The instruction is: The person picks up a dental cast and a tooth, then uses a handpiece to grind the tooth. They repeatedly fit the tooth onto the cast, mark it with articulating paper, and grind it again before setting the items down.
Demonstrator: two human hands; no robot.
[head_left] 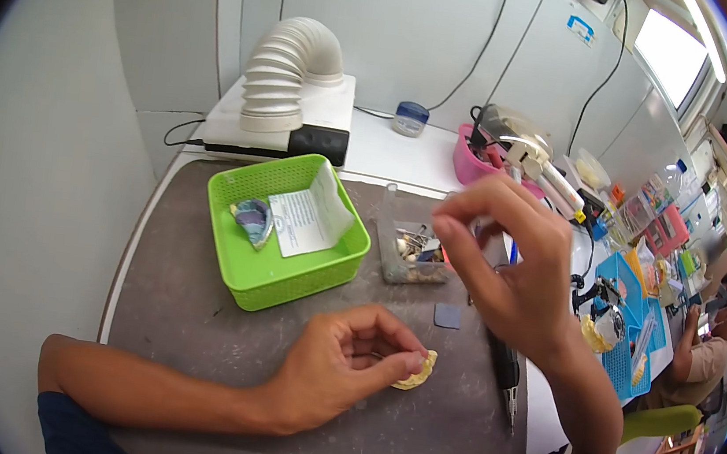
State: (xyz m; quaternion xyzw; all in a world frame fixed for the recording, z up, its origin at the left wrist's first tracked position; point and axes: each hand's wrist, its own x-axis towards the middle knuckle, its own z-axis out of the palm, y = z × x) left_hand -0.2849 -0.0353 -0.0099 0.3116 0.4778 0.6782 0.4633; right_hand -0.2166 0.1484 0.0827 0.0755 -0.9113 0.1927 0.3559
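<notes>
My left hand [353, 363] is closed around a small pale-yellow dental cast [419, 376] low over the dark mat. Its thumb and fingers cover most of the cast, leaving the toothed edge in sight. My right hand [514, 265] is raised to the right, thumb and forefinger tips pinched together. Whatever lies between them, if anything, is too small to make out. Below that hand lie a grey square pad [447, 316] and a black rotary handpiece [506, 375]. A clear box [416, 272] with several small burs and polishing tips stands just behind, partly hidden by the right hand.
A green basket [290, 295] holds a printed paper [298, 220] and a purple-and-cream cast piece [251, 221]. Behind it stands a white unit with a ribbed hose [277, 76]. A pink bin [468, 156], blue trays [624, 272] and a seated person [704, 360] are at right.
</notes>
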